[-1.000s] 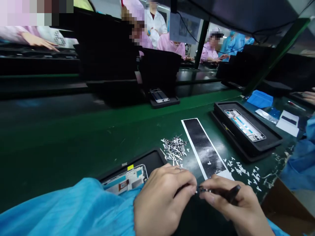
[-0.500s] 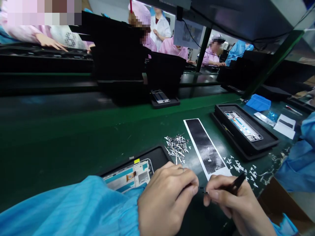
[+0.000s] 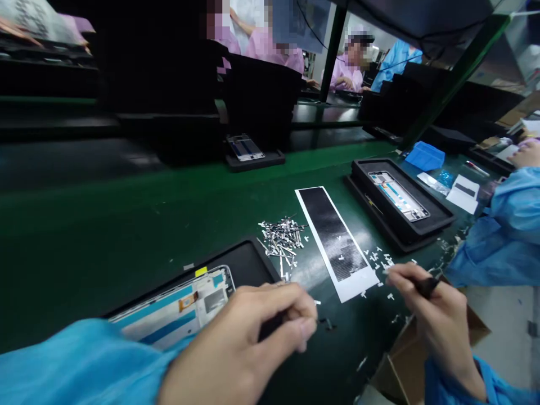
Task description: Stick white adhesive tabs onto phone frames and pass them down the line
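My left hand (image 3: 257, 332), thumb and fingertips pinched together, is over the near edge of a black tray (image 3: 248, 256). A small dark strip (image 3: 328, 324) shows just right of its fingertips; whether they grip it is unclear. In the tray lies a phone frame (image 3: 181, 306) with blue strips and a yellow tab. My right hand (image 3: 434, 315) is closed around a dark pen-like tool (image 3: 426, 286), beside scattered white bits (image 3: 382, 259). Between and beyond the hands lies a white-edged sheet with a black panel (image 3: 337, 242), next to a pile of small strips (image 3: 282, 239).
A stacked black tray (image 3: 439, 216) holds another phone frame (image 3: 399, 197) at the right. Behind it is a blue bin (image 3: 425, 156). A cardboard box (image 3: 400, 360) stands below the table edge. A person's blue sleeve (image 3: 517, 197) is at the far right; others sit across the bench.
My right hand has moved right, away from my left hand, to the scattered white bits. My left hand has shifted left and slightly down in view. The camera view has turned.
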A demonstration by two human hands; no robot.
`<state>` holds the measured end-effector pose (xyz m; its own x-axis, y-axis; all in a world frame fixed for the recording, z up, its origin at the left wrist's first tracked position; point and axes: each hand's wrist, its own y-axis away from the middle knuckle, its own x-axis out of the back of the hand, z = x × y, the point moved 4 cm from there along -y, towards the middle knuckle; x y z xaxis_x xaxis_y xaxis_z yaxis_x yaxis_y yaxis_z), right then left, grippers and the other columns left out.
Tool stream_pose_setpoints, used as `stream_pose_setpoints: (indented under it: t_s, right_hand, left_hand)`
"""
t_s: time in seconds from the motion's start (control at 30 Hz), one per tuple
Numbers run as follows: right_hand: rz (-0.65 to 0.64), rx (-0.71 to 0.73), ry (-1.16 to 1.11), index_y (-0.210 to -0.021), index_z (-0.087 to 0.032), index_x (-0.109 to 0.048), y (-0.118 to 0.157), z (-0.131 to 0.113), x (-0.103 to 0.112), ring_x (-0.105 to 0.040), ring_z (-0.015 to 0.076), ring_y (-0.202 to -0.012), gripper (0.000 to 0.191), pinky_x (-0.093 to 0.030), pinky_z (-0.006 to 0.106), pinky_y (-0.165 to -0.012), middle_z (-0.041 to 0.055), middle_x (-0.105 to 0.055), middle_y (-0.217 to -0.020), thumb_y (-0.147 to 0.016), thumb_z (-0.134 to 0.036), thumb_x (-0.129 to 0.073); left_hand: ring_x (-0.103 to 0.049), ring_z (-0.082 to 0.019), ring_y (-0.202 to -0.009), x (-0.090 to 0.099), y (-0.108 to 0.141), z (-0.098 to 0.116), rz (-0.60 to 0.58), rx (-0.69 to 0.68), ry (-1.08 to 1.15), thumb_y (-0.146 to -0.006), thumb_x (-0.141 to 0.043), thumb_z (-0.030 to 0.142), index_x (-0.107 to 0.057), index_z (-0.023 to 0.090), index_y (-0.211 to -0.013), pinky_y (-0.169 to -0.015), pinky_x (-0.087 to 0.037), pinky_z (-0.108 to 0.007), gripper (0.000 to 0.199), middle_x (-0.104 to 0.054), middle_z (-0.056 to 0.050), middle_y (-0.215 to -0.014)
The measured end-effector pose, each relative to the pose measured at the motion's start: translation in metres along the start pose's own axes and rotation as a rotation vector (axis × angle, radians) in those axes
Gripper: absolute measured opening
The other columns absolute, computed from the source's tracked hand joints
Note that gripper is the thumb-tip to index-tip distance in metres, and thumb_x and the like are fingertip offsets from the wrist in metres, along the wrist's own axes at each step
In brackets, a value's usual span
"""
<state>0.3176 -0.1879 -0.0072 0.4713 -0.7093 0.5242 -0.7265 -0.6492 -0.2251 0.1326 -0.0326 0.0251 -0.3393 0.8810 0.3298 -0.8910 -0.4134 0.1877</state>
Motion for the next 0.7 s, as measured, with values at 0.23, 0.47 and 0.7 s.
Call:
stream_pose_setpoints:
  t_s: [0.23, 0.47, 0.7]
  right_hand:
    - [0.152, 0.237, 0.480, -0.077, -0.017, -0.057, -0.021, 0.044, 0.020, -0.050, 0.0147, -0.062, 0.013, -0.037, 0.028, -0.057, 0.0032, -0.056, -0.077, -0.081, -0.026, -0.050]
    - [0.021, 0.511, 0.471, -0.097, -0.017, -0.057, -0.004, 0.000, -0.021, -0.059, 0.0180, -0.070, 0.020, -0.044, 0.027, -0.061, 0.0062, -0.059, -0.081, -0.086, -0.011, -0.042]
    - [-0.293, 0.610, 0.295, -0.107, -0.026, -0.057, 0.014, -0.068, -0.046, -0.065, 0.0177, -0.082, 0.020, -0.052, 0.020, -0.062, 0.0025, -0.065, -0.088, -0.090, -0.035, -0.054]
  left_hand:
    - [-0.051, -0.009, -0.047, 0.039, 0.010, -0.023, 0.202, -0.050, -0.171, -0.077, -0.057, 0.037, -0.062, 0.025, -0.059, -0.045, -0.035, -0.014, 0.022, -0.059, 0.006, -0.052]
    - [-0.052, -0.010, -0.042, 0.060, 0.021, -0.033, 0.482, -0.119, -0.276, -0.072, -0.062, 0.044, -0.062, 0.024, -0.054, -0.036, -0.034, -0.013, 0.027, -0.059, 0.005, -0.049]
    - [-0.055, -0.010, -0.054, 0.056, 0.024, -0.029, 0.258, 0.059, -0.149, -0.077, -0.055, 0.034, -0.059, 0.020, -0.057, -0.054, -0.040, -0.015, 0.024, -0.061, 0.005, -0.056]
